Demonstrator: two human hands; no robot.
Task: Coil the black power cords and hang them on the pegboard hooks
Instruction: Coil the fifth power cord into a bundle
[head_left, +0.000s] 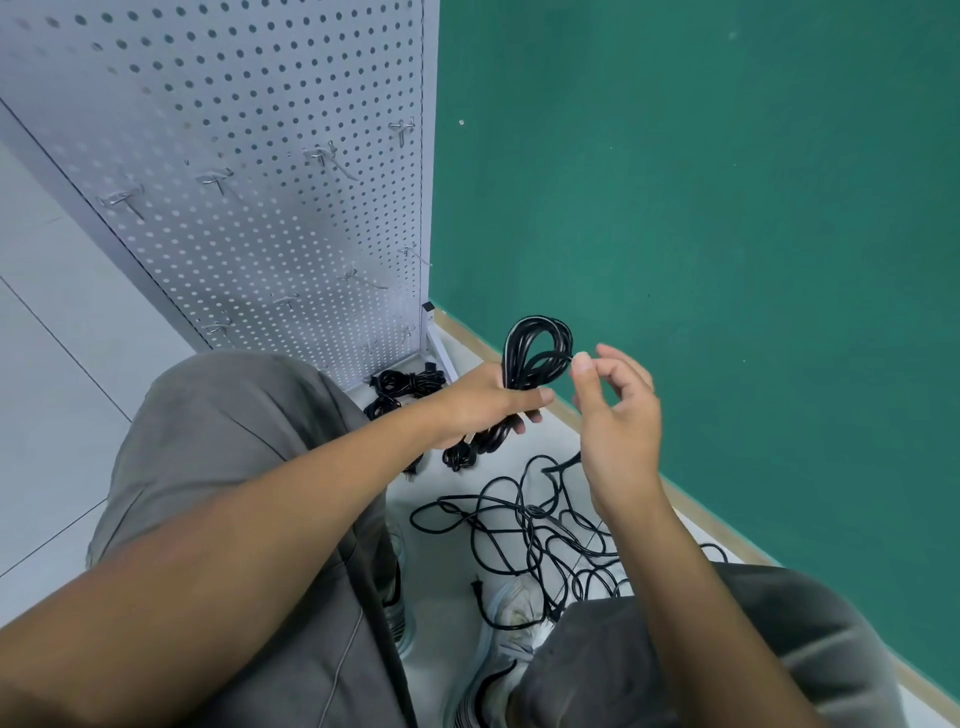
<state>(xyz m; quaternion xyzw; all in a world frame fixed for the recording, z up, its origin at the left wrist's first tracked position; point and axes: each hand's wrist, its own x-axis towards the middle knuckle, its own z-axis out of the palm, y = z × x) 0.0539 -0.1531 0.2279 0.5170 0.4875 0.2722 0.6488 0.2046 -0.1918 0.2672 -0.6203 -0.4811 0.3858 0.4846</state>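
— Down by the foot of the pegboard, from the head view, what do we have in our hands?

— Our left hand is wrapped round the middle of a coiled black cord, its loop standing up above the fist and its tail hanging out below. We grip it at the waist, we judge, so the turns cannot spring apart.

— And the other one?

— Our right hand is just right of the coil, thumb and forefinger pinched together at the loop's edge. They seem to nip something small and pale there, perhaps a tie, but it is too small to tell.

— Where are the rest of the cords?

— Below the pegboard's right corner lie two bundled cords on the floor, coiled but not hung. Nearer us, further from the pegboard, a loose tangle of cords sprawls between our knees and over our shoe.

— And the hooks?

— The hooks on the pegboard all look bare, so we judge nothing is hung yet. Next we would bind this coil, keeping the left grip firm or the loops will slip.
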